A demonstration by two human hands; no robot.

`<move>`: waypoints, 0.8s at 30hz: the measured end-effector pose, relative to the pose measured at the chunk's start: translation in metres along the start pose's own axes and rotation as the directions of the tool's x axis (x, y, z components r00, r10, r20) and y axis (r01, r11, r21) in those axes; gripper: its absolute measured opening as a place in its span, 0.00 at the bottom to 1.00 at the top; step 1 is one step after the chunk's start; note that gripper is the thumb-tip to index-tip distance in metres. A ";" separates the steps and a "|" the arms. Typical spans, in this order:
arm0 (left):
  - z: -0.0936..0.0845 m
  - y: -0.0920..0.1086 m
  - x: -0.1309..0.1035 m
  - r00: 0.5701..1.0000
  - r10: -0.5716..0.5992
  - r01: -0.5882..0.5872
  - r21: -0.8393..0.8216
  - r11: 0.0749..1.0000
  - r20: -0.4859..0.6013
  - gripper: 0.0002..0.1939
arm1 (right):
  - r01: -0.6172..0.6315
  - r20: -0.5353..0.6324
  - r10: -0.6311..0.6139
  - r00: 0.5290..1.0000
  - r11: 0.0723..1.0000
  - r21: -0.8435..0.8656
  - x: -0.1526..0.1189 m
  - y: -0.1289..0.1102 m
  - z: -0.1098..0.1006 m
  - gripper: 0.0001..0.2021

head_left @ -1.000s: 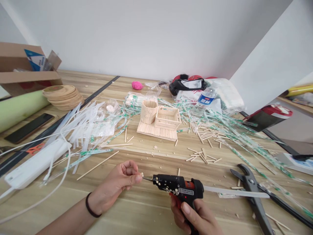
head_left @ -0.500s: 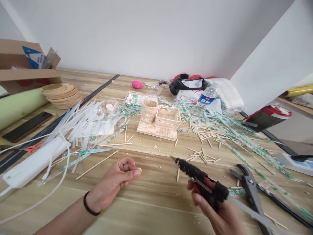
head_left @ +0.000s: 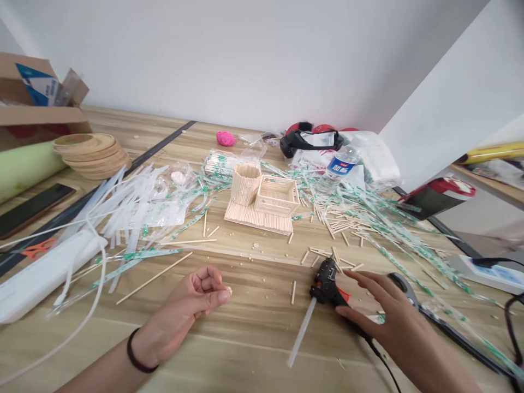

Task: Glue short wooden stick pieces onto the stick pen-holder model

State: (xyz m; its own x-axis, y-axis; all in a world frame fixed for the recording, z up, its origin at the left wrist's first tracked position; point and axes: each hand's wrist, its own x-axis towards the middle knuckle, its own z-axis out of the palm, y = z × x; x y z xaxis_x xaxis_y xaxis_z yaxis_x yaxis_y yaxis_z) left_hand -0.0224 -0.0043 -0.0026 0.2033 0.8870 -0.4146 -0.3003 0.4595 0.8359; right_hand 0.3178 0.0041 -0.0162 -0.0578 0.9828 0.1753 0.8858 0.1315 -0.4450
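In the head view, the left hand (head_left: 180, 311) is over the near tabletop (head_left: 245, 349), left of centre, with thumb and forefinger pinched on a small pale lump (head_left: 229, 291); a dark band (head_left: 137, 352) circles the wrist. The right hand (head_left: 395, 319) is spread, its fingers apart and gripping nothing, just right of a black glue gun (head_left: 326, 284). The gun lies on the tabletop, nozzle pointing away among short wooden sticks (head_left: 323, 252), with a translucent glue stick (head_left: 302, 333) jutting from its back towards the near edge. The thumb is at the gun's handle, though whether it touches I can't quite tell. Pliers (head_left: 403, 286) lie partly hidden behind the right hand. Farther off, in the middle, stands a stick model (head_left: 258, 215): a round cup and an open box side by side on a flat base. A water bottle (head_left: 341, 168) stands behind it to the right, and a power strip (head_left: 49, 273) lies at left
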 end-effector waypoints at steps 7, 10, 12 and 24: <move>0.001 0.001 0.000 1.000 0.013 -0.011 0.051 0.999 -0.023 0.13 | 0.055 0.292 -0.111 0.950 0.980 0.192 0.032 -0.096 0.035 0.11; 0.000 0.000 -0.001 1.000 0.010 -0.009 0.038 0.999 -0.012 0.12 | 0.036 0.339 -0.079 0.937 0.991 0.131 0.040 -0.108 0.056 0.12; 0.000 0.000 -0.001 1.000 0.003 -0.003 0.022 1.000 -0.010 0.12 | 0.028 0.337 -0.068 0.939 0.992 0.124 0.041 -0.109 0.061 0.11; 0.004 0.000 -0.002 1.000 -0.012 0.013 0.073 0.997 -0.022 0.12 | -0.004 0.337 -0.071 0.939 0.976 0.217 0.032 -0.119 0.065 0.08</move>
State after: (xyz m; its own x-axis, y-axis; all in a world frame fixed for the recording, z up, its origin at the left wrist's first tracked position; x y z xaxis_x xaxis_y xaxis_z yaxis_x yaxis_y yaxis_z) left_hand -0.0189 -0.0061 -0.0008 0.1866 0.8824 -0.4318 -0.2291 0.4665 0.8543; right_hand 0.1802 0.0287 -0.0145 -0.2726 0.9569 -0.0999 0.7653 0.1527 -0.6253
